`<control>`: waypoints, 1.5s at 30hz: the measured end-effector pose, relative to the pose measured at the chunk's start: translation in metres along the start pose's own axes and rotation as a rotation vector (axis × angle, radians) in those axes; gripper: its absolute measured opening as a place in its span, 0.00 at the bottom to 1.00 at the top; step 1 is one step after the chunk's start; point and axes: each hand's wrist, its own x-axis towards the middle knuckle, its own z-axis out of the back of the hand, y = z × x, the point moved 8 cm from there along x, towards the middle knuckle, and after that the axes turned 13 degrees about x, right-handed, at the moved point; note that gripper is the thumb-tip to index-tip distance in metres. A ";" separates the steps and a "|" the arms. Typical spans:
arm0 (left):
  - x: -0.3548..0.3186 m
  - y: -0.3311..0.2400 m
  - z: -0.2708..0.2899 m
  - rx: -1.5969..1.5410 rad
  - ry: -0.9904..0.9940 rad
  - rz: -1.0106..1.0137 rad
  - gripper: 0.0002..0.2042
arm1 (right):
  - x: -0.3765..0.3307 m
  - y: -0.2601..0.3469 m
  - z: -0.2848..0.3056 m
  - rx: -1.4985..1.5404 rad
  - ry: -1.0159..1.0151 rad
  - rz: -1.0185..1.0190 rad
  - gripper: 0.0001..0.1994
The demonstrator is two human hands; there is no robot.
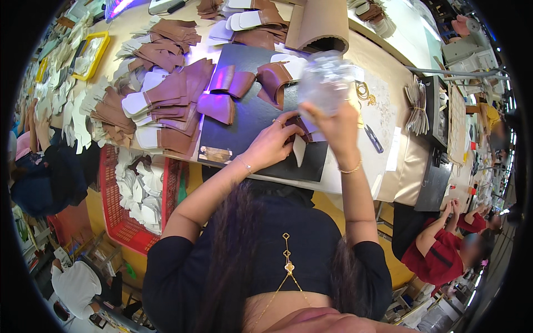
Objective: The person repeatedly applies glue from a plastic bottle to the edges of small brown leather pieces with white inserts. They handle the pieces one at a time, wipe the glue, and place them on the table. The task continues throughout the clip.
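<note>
Centrally, a flat black rectangular mat [244, 119] lies on the tan bench [383, 61]. At the mat's near right corner the left hand [272, 145] presses curled fingers on a small brown leather piece [300, 129], while the right hand [336, 129] is closed around a clear crinkled plastic container [325, 80] raised above it. Stacked brown-and-white leather cut pieces [161, 105] lie left of the mat.

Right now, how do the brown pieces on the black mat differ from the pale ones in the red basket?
The brown pieces are curved, glossy and lie few and separate on the black mat; the pale pieces are whitish, matte and heaped loosely in the red basket. Both are small cut shapes.
</note>
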 end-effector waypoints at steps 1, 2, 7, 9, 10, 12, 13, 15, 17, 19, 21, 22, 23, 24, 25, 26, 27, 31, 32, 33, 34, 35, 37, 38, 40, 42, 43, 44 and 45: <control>0.001 0.003 -0.005 -0.011 0.064 0.042 0.14 | -0.002 0.006 -0.009 -0.001 0.041 0.065 0.30; 0.001 0.006 -0.010 -0.023 0.125 0.086 0.15 | -0.001 -0.001 -0.009 -0.067 -0.007 -0.003 0.30; -0.001 -0.004 -0.002 0.017 -0.002 -0.022 0.14 | 0.006 -0.026 0.038 -0.137 -0.230 0.019 0.30; -0.002 -0.005 -0.001 0.001 -0.026 -0.024 0.14 | -0.001 -0.027 0.069 -0.135 -0.362 0.060 0.31; -0.003 -0.003 -0.002 -0.043 -0.012 -0.011 0.14 | -0.010 -0.026 0.082 -0.088 -0.417 0.059 0.31; -0.006 0.001 -0.002 -0.136 -0.004 0.002 0.16 | -0.028 -0.027 0.094 0.230 -0.501 0.031 0.35; -0.007 0.002 0.000 -0.200 -0.041 0.000 0.17 | -0.037 -0.022 0.096 0.352 -0.534 0.079 0.36; -0.010 0.011 -0.004 -0.345 -0.026 0.086 0.16 | -0.054 -0.013 0.092 0.548 -0.529 0.142 0.37; -0.013 0.016 -0.006 -0.367 -0.008 0.116 0.16 | -0.067 -0.012 0.082 0.696 -0.552 0.176 0.37; -0.011 0.007 -0.001 -0.219 -0.038 -0.043 0.17 | -0.082 -0.022 0.068 0.790 -0.585 0.121 0.36; -0.009 0.004 -0.004 -0.123 0.032 -0.094 0.18 | -0.094 -0.025 0.044 0.697 -0.439 0.093 0.36; -0.008 0.001 -0.001 -0.100 0.000 -0.133 0.18 | -0.098 -0.027 0.026 0.711 -0.287 0.087 0.40; -0.007 -0.002 0.001 -0.067 -0.018 -0.157 0.18 | -0.104 -0.024 0.012 0.567 -0.188 0.149 0.44; -0.007 -0.006 0.003 -0.034 -0.037 -0.183 0.18 | -0.109 -0.021 0.000 0.378 -0.057 0.232 0.44; -0.006 -0.006 0.003 -0.030 -0.028 -0.176 0.19 | -0.111 -0.033 0.000 0.392 -0.095 0.177 0.43; -0.005 -0.007 0.003 -0.027 -0.019 -0.170 0.20 | -0.111 -0.044 0.003 0.403 -0.132 0.131 0.41; -0.004 -0.008 0.003 -0.024 -0.012 -0.164 0.20 | -0.110 -0.047 0.008 0.400 -0.167 0.163 0.40; 0.000 -0.012 0.001 -0.001 0.006 -0.173 0.23 | -0.098 -0.069 0.055 0.449 -0.483 0.002 0.36; 0.000 -0.013 0.000 0.015 0.006 -0.183 0.23 | -0.097 -0.065 0.059 0.534 -0.547 0.035 0.36; -0.001 -0.013 -0.002 0.041 0.034 -0.169 0.23 | -0.096 -0.059 0.061 0.621 -0.610 0.066 0.36; -0.001 -0.015 -0.001 0.040 0.009 -0.195 0.23 | -0.091 -0.048 0.049 0.593 -0.525 0.094 0.34; -0.002 -0.016 -0.001 0.051 0.006 -0.200 0.23 | -0.087 -0.037 0.034 0.566 -0.442 0.123 0.33; -0.002 -0.016 -0.002 0.065 0.002 -0.194 0.23 | -0.081 -0.025 0.012 0.443 -0.304 0.179 0.30; -0.003 -0.015 -0.003 0.066 0.000 -0.179 0.23 | -0.078 -0.027 0.000 0.344 -0.205 0.135 0.29; -0.004 -0.013 -0.005 0.074 -0.009 -0.177 0.23 | -0.077 -0.044 0.008 0.330 -0.284 0.048 0.32; -0.005 -0.015 -0.006 0.090 -0.028 -0.218 0.23 | -0.079 -0.070 0.037 0.152 -0.397 -0.159 0.33; -0.005 -0.014 -0.009 0.138 -0.006 -0.213 0.21 | -0.080 -0.073 0.050 0.231 -0.459 -0.128 0.33; -0.006 -0.013 -0.009 0.157 -0.011 -0.208 0.22 | -0.084 -0.076 0.067 0.339 -0.574 -0.109 0.32; -0.008 -0.015 -0.010 0.179 -0.014 -0.210 0.22 | -0.088 -0.079 0.082 0.433 -0.684 -0.089 0.32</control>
